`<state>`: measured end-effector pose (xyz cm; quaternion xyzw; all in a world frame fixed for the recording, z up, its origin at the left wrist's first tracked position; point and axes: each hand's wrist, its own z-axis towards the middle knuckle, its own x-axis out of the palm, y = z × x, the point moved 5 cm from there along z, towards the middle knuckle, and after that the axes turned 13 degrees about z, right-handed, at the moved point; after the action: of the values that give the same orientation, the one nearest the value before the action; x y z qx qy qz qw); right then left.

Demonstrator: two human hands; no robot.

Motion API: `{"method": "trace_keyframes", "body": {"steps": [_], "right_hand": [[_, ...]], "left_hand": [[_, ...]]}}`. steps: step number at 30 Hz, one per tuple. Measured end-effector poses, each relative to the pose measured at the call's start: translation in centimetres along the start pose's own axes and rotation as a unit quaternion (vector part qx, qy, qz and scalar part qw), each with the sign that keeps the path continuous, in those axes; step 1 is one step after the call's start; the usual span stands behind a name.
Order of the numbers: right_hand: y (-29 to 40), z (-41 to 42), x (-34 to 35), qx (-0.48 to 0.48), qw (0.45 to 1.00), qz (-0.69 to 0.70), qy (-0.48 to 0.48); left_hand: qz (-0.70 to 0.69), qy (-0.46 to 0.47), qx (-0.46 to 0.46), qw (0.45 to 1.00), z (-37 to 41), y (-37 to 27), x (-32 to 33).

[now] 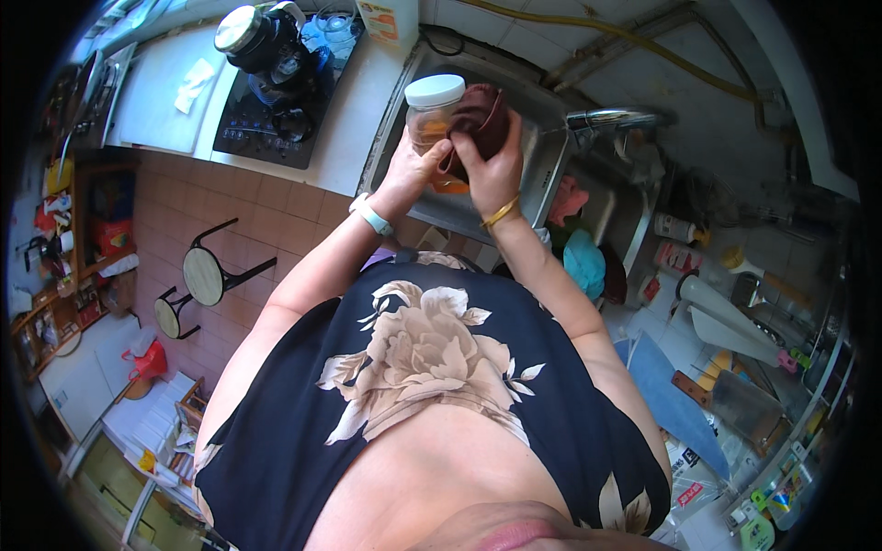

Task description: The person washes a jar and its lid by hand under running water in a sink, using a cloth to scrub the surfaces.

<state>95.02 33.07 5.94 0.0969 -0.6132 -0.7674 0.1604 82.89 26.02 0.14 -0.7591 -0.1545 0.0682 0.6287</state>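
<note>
My left hand [411, 165] grips a clear jar [426, 124] with a white screw lid [435, 90] and orange showing through its wall. The jar is upright, over the steel sink basin [534, 155]. In my right hand [497, 169] is a bunched dark red cloth [480, 117], pressed to the right side of the jar. The thumbs are close together at the cloth's lower edge. Cloth and fingers hide part of the jar's lower half.
A chrome faucet [613, 118] reaches over the sink from the right. The second basin holds a pink cloth [569, 200] and a turquoise cloth [583, 264]. Left is a black cooktop [258, 141] with a dark kettle [258, 45]. A cleaver [747, 406] lies right.
</note>
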Motion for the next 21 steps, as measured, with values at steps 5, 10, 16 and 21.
{"method": "trace_keyframes", "body": {"steps": [5,10,16,21], "right_hand": [[-3.2,4.8,-0.9,0.123,0.983,0.131,-0.043],[-5.4,5.2,-0.8,0.284,0.887,0.363,-0.030],[-0.4,1.1,0.7,0.069,0.983,0.156,-0.067],[0.7,-1.9,1.1,-0.012,0.998,-0.014,-0.052]], "left_hand": [[0.027,0.030,0.042,0.998,1.1,-0.7,0.0],[-0.081,0.160,0.035,0.983,0.9,-1.5,0.9],[-0.197,0.186,-0.021,0.962,1.2,-1.8,-0.1],[-0.190,0.191,-0.029,0.963,1.8,-1.2,-0.7]]}}
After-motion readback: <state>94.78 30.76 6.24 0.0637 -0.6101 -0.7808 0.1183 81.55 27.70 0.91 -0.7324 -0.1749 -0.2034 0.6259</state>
